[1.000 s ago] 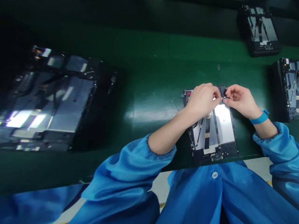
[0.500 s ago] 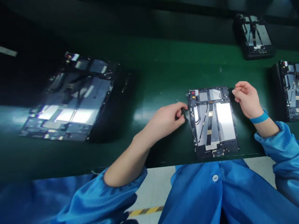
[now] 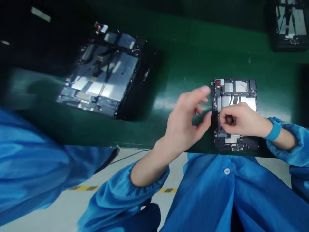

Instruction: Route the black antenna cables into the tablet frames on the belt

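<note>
An opened tablet frame [image 3: 233,91] lies face down on the green belt, showing metal plates, dark ribbon cables and a small red part at its top left. My right hand [image 3: 238,120], with a blue wristband [image 3: 274,131], lies across the tablet's middle, its fingers curled at the left edge. Whatever they touch is hidden. Just left of the tablet, my left hand [image 3: 188,119] hovers with its fingers spread, holding nothing, its fingertips close to the tablet's left edge.
Two more opened tablets sit on the green belt [image 3: 190,48], one [image 3: 103,71] to the left and one [image 3: 291,22] at the top right. The belt's near edge runs just below my hands. Beyond it lie a pale floor and yellow-black tape [image 3: 83,188].
My right hand has moved from beside the tablet's right edge onto its middle. My left hand has opened and no longer pinches near the thin wire. The whole view has swung, shifting the tablet upward.
</note>
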Motion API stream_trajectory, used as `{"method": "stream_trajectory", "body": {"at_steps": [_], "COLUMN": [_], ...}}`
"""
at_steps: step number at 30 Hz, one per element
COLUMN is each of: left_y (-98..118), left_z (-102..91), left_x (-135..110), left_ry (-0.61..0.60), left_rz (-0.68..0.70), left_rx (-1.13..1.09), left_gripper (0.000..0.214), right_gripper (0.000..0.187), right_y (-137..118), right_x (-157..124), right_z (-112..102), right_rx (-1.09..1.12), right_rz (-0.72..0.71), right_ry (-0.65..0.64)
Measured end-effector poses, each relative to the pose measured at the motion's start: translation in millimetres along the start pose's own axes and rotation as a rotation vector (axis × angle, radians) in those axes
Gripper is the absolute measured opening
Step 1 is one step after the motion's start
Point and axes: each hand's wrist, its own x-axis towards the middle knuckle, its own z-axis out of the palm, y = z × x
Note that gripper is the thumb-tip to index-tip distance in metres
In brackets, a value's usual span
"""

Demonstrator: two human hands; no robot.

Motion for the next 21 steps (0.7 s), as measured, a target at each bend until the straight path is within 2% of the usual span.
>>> {"method": "stream_trajectory", "body": {"at_steps": [2,4,7,10,13,21], "left_y": [-3,-7,-10,-10,-9,-13], "left_z": [9.2,19.9,33.5,40.4,42.7,46.1], "left_x": [-9,-18,-27,-30,-30,-12], "left_ry": [0.022,-0.095,-0.276,-0.250,-0.200,-0.132], "left_rz": [-0.212,-0.405,-0.609,-0.694,-0.743,-0.786], "left_rx": [-0.153,-0.337,-0.546,-0.643,-0.684,-0.657], "left_gripper": [0.060,0.072,0.074,0.069,0.064,0.048], "right_gripper": [0.019,0.018,0.017,0.020,0.021,0.024], "right_y": [7,12,19,25,32,40], "right_x": [-5,-5,2,11,16,17], "right_z": [-6,-10,-9,-5,-2,0], "right_rx": [-0.065,-0.143,-0.255,-0.317,-0.302,-0.254], "right_rz": [-0.071,-0.137,-0.239,-0.291,-0.280,-0.270], "right_ry": [-0.040,-0.047,-0.019,-0.001,0.009,0.023]}}
